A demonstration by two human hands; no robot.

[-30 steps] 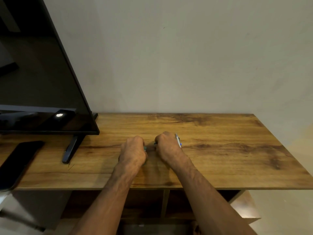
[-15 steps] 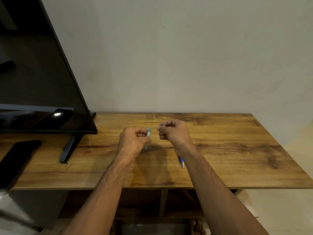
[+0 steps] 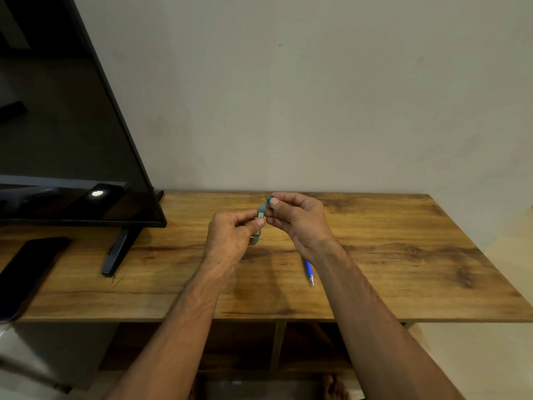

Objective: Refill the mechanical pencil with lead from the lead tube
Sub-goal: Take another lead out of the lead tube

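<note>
Above the table [image 3: 403, 255] centre, the left hand [image 3: 230, 238] pinches the lead tube [image 3: 259, 220] upright; the right hand [image 3: 297, 220] grips its cap at 12 o'clock. Light, slippery plastic; brittle leads inside. Mechanical pencil [image 3: 308, 269] lies at 5 o'clock, untouched.

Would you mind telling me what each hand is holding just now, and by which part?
The left hand pinches the lead tube around its middle. The right hand grips the tube's blue cap at the top end.
</note>
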